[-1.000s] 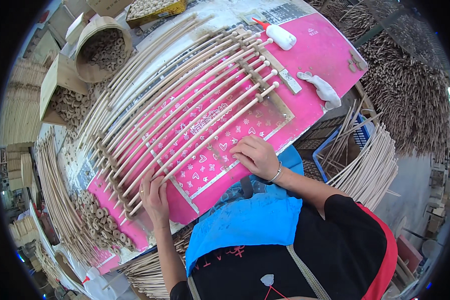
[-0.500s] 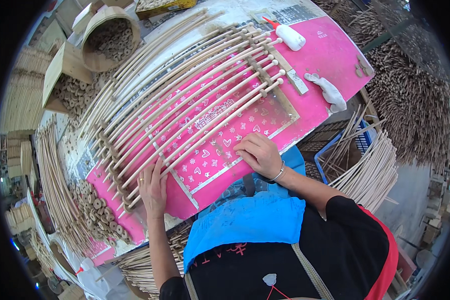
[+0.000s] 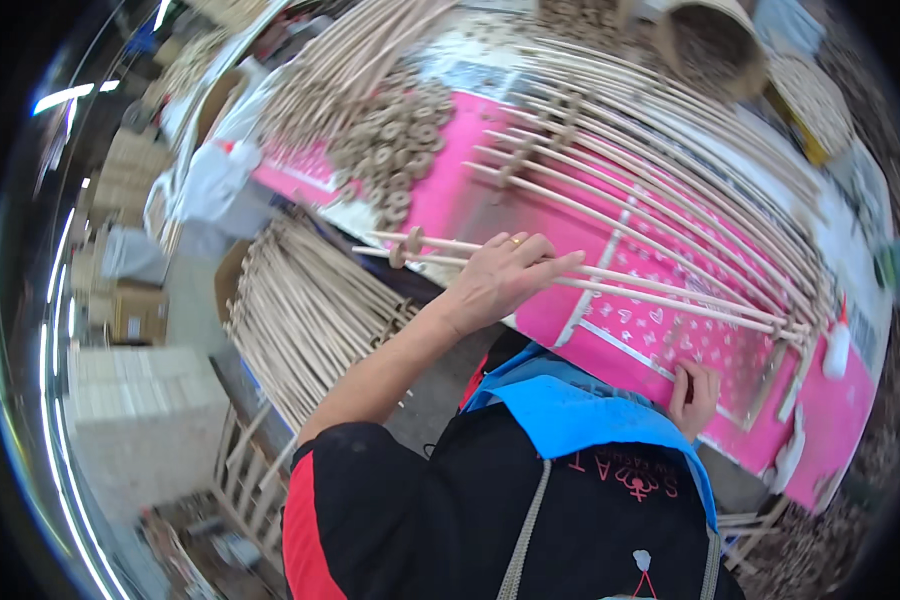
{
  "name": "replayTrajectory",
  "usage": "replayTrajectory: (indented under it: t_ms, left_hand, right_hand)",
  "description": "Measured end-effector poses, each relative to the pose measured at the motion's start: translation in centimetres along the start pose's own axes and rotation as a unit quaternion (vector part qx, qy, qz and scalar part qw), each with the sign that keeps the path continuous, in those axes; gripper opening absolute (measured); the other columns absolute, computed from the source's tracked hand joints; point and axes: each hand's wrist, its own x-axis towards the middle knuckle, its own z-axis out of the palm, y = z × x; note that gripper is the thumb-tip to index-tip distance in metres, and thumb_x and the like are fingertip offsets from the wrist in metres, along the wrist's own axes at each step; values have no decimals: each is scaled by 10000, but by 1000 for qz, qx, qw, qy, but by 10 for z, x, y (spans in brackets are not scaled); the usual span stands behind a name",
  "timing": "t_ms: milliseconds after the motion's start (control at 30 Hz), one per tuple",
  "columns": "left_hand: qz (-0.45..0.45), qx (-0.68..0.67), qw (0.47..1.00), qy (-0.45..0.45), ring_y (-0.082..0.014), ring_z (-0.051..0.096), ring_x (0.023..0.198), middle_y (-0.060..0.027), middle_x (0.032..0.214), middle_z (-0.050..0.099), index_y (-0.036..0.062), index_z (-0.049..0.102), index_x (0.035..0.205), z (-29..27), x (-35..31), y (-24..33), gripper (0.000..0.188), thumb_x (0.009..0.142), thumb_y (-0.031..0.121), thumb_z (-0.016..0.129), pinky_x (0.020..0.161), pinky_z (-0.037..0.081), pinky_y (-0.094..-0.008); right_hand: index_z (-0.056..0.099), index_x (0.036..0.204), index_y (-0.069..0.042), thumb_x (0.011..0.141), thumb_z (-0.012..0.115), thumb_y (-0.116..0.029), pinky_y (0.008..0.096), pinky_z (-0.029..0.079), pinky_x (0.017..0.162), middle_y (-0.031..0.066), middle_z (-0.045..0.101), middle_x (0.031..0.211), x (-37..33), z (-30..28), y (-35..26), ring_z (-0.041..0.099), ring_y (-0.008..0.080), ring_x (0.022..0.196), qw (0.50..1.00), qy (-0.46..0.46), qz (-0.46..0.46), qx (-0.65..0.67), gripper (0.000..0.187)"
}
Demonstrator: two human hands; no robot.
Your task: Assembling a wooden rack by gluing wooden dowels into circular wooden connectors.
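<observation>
My left hand (image 3: 515,275) is closed around a pair of long wooden sticks (image 3: 670,292), lifted past the table's near edge. A small wooden connector (image 3: 407,247) joins the pair near its left end; the right end reaches the rounded tips of the other sticks. More wooden sticks (image 3: 660,190) lie side by side on the pink table (image 3: 530,300), with brown connectors (image 3: 560,112) across their left ends. My right hand (image 3: 694,398) rests at the near table edge, fingers curled, with nothing visible in them.
Loose wooden rings (image 3: 385,150) are heaped left of the rows. A stick bundle (image 3: 305,315) stands below the table's left side. A white glue bottle (image 3: 836,345) and a white glove (image 3: 790,450) lie at the right, and a round wooden tub (image 3: 710,45) stands at the back.
The view has swung left. My left hand has closed on the nearest pair of sticks and raised its left end off the table. My right hand stays by the near edge, fingers curled.
</observation>
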Motion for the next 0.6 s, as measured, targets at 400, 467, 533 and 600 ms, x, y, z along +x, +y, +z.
replayTrajectory:
  t_ms: [400, 467, 533, 600]
  left_hand:
    - [-482, -51, 828, 281, -168, 549, 864, -64, 1002, 575, 67, 610, 1471, -101, -230, 69, 493, 980, 31, 629, 789, 464, -299]
    - [-526, -12, 786, 325, -142, 546, 888, -45, 1036, 600, 43, 591, 1484, -102, -281, 73, 482, 1002, 37, 619, 805, 452, -278]
    - [-542, 8, 740, 399, -141, 562, 928, -50, 1105, 634, 24, 576, 1491, -86, -332, 67, 472, 1021, 57, 609, 842, 459, -275]
    - [-612, 17, 668, 423, -164, 621, 1054, -101, 1283, 672, 0, 553, 1502, -79, -367, 66, 487, 1029, 94, 613, 945, 478, -291]
  right_hand:
    - [699, 992, -12, 941, 664, -18, 393, 472, 824, 114, 656, 951, 23, -4, -6, 603, 280, 912, 985, -135, -60, 92, 62]
    - [699, 994, -9, 944, 662, -17, 389, 473, 824, 113, 653, 950, 27, 1, -8, 602, 276, 912, 984, -140, -77, 85, 63]
    - [699, 996, -7, 946, 660, -16, 385, 475, 824, 113, 651, 949, 28, 6, -10, 600, 273, 912, 984, -137, -93, 72, 64]
    - [702, 1010, -7, 950, 659, -15, 379, 477, 825, 109, 646, 951, 28, 8, -11, 599, 262, 914, 986, -129, -87, 61, 75]
